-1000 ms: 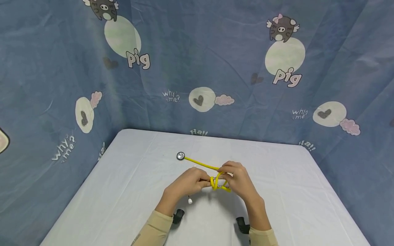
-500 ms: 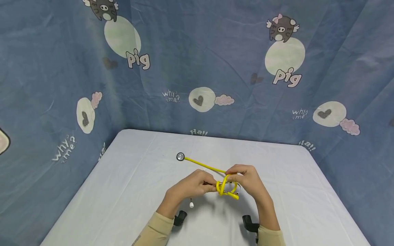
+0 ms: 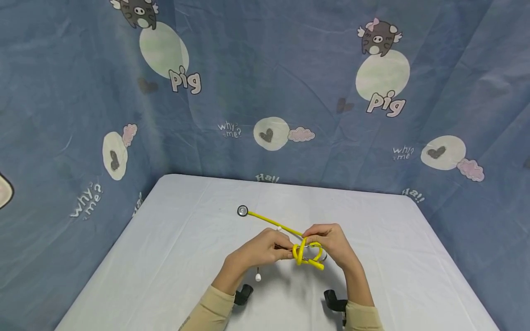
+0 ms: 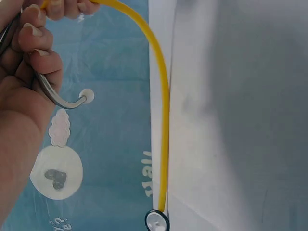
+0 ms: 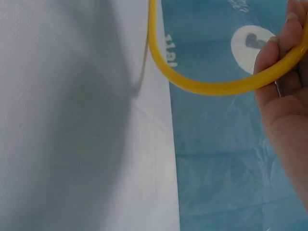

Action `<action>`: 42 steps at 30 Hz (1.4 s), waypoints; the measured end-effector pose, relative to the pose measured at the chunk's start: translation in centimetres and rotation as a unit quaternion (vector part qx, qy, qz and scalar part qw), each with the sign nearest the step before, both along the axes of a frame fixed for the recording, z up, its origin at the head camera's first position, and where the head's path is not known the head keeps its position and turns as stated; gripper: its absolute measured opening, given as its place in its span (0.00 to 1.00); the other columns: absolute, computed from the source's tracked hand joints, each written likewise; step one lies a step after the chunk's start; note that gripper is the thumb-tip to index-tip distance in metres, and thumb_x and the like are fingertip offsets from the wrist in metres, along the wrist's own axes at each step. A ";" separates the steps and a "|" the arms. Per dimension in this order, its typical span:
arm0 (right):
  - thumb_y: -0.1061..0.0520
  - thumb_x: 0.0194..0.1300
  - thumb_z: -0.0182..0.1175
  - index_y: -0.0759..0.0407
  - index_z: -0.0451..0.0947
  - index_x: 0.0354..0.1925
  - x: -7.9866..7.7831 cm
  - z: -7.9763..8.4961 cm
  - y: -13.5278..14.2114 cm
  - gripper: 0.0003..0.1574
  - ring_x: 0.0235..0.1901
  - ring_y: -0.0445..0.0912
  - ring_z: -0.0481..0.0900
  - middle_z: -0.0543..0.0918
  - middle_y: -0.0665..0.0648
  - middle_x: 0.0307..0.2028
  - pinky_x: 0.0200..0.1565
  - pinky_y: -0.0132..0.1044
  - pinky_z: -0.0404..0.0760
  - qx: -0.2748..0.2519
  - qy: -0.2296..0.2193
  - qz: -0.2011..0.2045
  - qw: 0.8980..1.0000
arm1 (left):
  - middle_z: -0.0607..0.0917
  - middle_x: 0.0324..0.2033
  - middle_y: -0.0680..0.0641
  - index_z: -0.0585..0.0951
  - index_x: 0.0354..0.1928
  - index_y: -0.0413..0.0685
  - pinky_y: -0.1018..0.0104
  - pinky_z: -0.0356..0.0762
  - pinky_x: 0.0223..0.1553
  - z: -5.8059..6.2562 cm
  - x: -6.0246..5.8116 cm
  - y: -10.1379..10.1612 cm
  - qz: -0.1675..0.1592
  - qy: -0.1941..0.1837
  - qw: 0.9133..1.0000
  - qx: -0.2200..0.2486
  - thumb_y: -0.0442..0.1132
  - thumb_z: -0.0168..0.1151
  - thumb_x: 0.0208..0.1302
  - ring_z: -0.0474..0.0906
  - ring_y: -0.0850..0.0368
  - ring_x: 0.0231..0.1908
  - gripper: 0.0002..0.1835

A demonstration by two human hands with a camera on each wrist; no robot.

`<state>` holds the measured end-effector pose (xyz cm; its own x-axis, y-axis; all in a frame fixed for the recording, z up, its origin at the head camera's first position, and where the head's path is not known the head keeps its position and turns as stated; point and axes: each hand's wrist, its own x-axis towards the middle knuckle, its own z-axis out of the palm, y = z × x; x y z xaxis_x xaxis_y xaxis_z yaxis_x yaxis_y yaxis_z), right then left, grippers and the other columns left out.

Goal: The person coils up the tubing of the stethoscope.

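Grips, with the left hand [image 3: 261, 248], the curved silver metal ear tubes [image 4: 52, 94] of a yellow-tubed stethoscope [image 3: 298, 256], nearer than and slightly right of its round, black-rimmed silver chestpiece [image 3: 242, 210]. Pinches, with the right hand [image 3: 333, 242], farther right of that chestpiece, the smooth yellow tubing [image 5: 211, 88], looped between both hands.

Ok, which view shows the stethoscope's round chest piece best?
The head view: the chest piece shows whole there, at the end of the yellow tube, though small. The left wrist view shows it larger, but cut off by the bottom edge. The right wrist view doesn't show it.
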<state>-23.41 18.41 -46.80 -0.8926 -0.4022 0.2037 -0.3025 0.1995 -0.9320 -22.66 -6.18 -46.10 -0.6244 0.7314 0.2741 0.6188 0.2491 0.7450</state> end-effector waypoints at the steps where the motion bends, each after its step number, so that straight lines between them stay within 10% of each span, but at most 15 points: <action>1: 0.59 0.65 0.65 0.74 0.84 0.41 0.0 0.0 -0.1 0.15 0.37 0.44 0.84 0.86 0.71 0.38 0.42 0.38 0.82 0.001 0.000 -0.003 1.000 | 0.82 0.26 0.59 0.90 0.38 0.59 0.76 0.69 0.28 0.0 0.0 0.0 0.006 0.001 1.000 0.001 0.41 0.64 0.68 0.68 0.69 0.25 0.06; 30: 0.64 0.67 0.58 0.71 0.84 0.47 -0.1 -0.9 -2.0 0.15 0.46 0.40 0.85 0.86 0.70 0.45 0.50 0.36 0.83 -0.026 0.036 -0.021 0.999 | 0.88 0.37 0.64 0.89 0.41 0.67 0.70 0.75 0.33 -0.1 0.2 -0.6 0.095 0.014 0.995 0.036 0.47 0.65 0.67 0.76 0.66 0.31 0.06; 42: 0.59 0.66 0.63 0.66 0.87 0.45 0.1 -0.3 -3.0 0.13 0.48 0.47 0.83 0.87 0.63 0.47 0.48 0.33 0.80 -0.005 -0.020 -0.116 0.993 | 0.84 0.27 0.59 0.89 0.43 0.62 0.68 0.72 0.27 0.1 0.3 -0.1 0.169 0.049 0.980 0.096 0.44 0.64 0.68 0.71 0.64 0.26 0.07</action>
